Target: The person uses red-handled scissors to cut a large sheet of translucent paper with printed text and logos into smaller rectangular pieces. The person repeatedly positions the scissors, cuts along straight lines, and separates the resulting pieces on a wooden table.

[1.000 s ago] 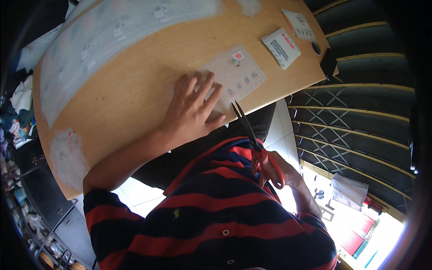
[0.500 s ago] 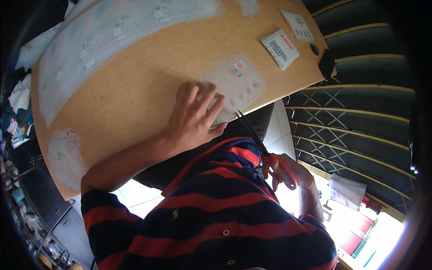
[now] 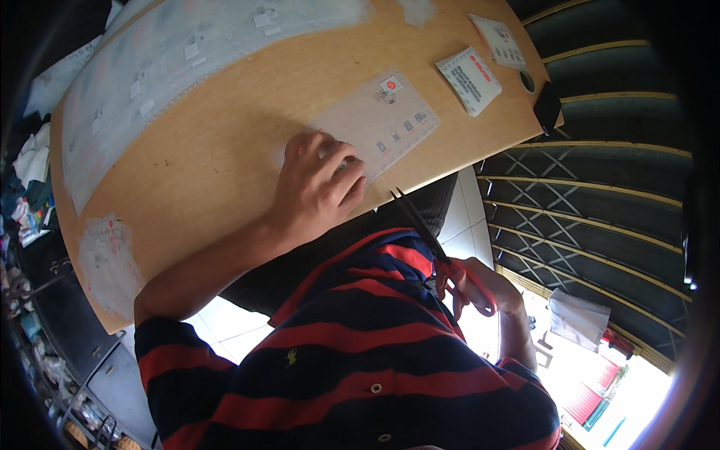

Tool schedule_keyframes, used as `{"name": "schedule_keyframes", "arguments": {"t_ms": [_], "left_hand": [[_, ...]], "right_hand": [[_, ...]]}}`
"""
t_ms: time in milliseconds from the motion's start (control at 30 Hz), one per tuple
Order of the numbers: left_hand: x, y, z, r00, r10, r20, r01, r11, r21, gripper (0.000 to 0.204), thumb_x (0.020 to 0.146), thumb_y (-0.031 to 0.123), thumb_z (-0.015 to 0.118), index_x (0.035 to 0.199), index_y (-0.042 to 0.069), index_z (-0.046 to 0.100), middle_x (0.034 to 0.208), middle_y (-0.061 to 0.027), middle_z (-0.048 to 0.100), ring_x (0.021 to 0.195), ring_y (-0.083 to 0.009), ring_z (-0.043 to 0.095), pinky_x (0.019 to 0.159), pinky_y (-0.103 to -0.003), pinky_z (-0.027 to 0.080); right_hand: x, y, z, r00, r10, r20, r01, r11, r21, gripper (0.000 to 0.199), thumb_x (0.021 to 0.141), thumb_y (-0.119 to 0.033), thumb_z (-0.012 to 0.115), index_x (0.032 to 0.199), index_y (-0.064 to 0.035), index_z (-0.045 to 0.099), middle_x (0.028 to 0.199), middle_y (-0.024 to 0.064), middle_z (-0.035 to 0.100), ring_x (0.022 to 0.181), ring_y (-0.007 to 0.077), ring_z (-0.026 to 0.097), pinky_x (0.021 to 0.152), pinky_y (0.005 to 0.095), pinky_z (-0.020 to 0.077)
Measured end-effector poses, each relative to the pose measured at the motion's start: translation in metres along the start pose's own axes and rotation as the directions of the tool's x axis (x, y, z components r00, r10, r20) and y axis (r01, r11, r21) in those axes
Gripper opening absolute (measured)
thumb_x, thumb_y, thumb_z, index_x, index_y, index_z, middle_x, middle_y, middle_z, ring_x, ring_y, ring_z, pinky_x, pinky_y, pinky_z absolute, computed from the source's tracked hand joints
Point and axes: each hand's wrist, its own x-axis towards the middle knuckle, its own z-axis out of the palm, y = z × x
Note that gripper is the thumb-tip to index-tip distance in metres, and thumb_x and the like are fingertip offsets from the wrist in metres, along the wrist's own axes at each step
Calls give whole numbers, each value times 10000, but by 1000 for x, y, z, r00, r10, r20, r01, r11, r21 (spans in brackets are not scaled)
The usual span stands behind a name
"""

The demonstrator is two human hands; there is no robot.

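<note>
A pale, translucent printed sheet (image 3: 364, 124) with a red stamp-like mark and a row of small dark icons lies flat on the wooden table (image 3: 217, 169). My left hand (image 3: 319, 180) rests over its near-left corner, fingers curled down and drawn together on it, so that corner is hidden. Past the table's near edge, my right hand (image 3: 471, 285) grips scissors with red handles and black blades (image 3: 420, 223). Their slim tips stand slightly apart, pointing up toward the table edge, clear of the sheet.
At the far right lie a printed white packet (image 3: 469, 81) and another printed piece (image 3: 499, 43), near a round table hole (image 3: 527, 81). A long translucent sheet (image 3: 161, 90) covers the back left. Thin printed sheets (image 3: 111, 262) lie at the left edge. A folding metal gate (image 3: 585, 180) stands right.
My left hand has shifted slightly left, its spread fingers now curled together. The printed sheet has slid a little left and shows more plainly. The scissors have barely moved.
</note>
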Motion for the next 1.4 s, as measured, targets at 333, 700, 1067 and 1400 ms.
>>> {"name": "schedule_keyframes", "arguments": {"t_ms": [333, 700, 1067, 1400], "left_hand": [[6, 10, -10, 985, -107, 135, 119, 989, -87, 493, 811, 298, 752, 1210, 50, 603, 1217, -86, 549, 978, -276, 505, 859, -421, 401], [2, 6, -6, 994, -73, 75, 80, 993, -88, 439, 809, 272, 758, 1155, 37, 625, 1149, -90, 571, 954, -273, 501, 831, -436, 387], [3, 9, -7, 994, -100, 33, 102, 993, -56, 436, 754, 257, 772, 1125, 60, 655, 1200, -66, 600, 951, -273, 522, 838, -430, 405], [3, 10, -8, 991, -112, 66, 115, 992, -45, 444, 740, 253, 774, 1122, 74, 635, 1231, -54, 566, 987, -271, 514, 856, -450, 392]], "right_hand": [[9, -17, -4, 999, -5, 35, 4, 999, 33, 597, 980, -589, 449, 962, -18, 625, 843, 93, 666, 587, 168, 681, 526, 271, 559], [17, -13, -1, 990, -142, -9, 141, 990, -24, 483, 990, -504, 493, 930, -35, 587, 815, 76, 670, 551, 195, 689, 494, 269, 542], [22, -18, -12, 995, -95, 36, 98, 993, -68, 620, 939, -637, 486, 963, -24, 574, 831, 99, 669, 554, 198, 694, 461, 267, 532], [26, 3, -2, 990, -144, 14, 144, 989, -23, 1014, 787, -861, 399, 1131, 82, 541, 851, 101, 669, 508, 153, 658, 440, 203, 422]]}}
